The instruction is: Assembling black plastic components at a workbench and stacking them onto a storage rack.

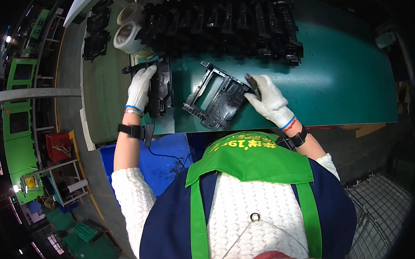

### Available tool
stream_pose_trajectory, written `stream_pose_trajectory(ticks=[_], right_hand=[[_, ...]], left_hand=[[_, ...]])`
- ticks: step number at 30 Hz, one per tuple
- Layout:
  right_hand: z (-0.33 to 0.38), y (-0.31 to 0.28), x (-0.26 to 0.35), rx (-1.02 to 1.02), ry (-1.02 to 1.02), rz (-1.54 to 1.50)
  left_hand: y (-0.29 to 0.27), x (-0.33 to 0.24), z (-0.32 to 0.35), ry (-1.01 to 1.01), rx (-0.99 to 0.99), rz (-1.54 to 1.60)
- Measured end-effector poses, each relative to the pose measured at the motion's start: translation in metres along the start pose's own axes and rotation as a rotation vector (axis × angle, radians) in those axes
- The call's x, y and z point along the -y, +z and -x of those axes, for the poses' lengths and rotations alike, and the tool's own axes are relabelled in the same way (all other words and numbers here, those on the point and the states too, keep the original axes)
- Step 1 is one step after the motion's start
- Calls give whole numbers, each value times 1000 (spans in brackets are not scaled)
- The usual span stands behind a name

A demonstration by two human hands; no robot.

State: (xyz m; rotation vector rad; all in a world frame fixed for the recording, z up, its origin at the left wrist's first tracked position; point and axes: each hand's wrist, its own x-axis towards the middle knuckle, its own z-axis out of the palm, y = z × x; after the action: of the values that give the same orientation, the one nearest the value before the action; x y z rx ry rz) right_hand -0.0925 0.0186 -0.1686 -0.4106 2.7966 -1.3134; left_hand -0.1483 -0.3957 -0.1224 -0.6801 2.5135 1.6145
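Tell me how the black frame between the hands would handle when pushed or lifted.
The black frame would probably stay stiff: its bars and panel show no sag. It may be light for its size, given the large rectangular opening. Lying flat on the smooth-looking green tabletop, it would likely slide rather than roll.

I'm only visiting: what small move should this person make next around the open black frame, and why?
I'd probably bring the left hand over to steady the open black frame: it's on another black part, while the right hand, seemingly holding a small dark object, is at the frame's right edge.
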Motion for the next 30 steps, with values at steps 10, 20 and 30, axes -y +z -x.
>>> stream_pose_trajectory(ticks=[10, 20, 30], right_hand=[[-14, 12, -7, 36, -122, 141], [4, -27, 12, 127, -175, 277], [14, -14, 19, 411, -288, 702]], left_hand=[[64, -51, 47, 540, -183, -792], [125, -10, 64, 541, 212, -1202], [124, -23, 71, 507, 226, -1177]])
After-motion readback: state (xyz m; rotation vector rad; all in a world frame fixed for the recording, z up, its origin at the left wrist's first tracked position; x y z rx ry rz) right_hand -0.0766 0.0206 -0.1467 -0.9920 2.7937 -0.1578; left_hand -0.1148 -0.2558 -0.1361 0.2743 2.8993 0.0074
